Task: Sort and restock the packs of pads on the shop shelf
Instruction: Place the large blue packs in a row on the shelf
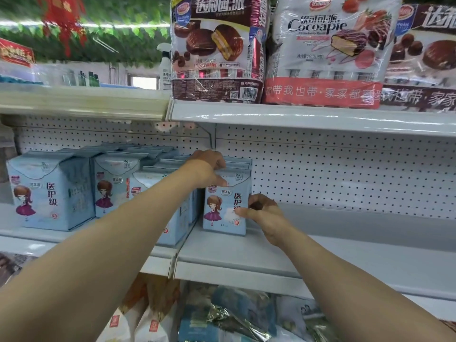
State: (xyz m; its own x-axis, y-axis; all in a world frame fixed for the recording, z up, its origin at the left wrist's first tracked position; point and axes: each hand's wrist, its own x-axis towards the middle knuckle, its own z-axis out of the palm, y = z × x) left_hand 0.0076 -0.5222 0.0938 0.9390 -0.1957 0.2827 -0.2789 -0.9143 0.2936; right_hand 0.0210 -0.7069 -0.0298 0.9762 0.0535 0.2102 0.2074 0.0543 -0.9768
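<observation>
Several light blue packs of pads with a cartoon girl stand on the middle shelf [246,257]. One upright pack [223,206] stands at the right end of the row, with more packs behind it. My left hand [209,169] grips its top edge, fingers curled over it. My right hand [261,211] holds its right side, thumb pressed on the front. To the left stand a large pack [49,193] and further packs [113,186].
Big bags of chocolate pies [217,48] and a Cocoapie bag [330,50] fill the shelf above. Right of the held pack the middle shelf is bare against the white pegboard [345,174]. Snack bags [222,314] lie on the shelf below.
</observation>
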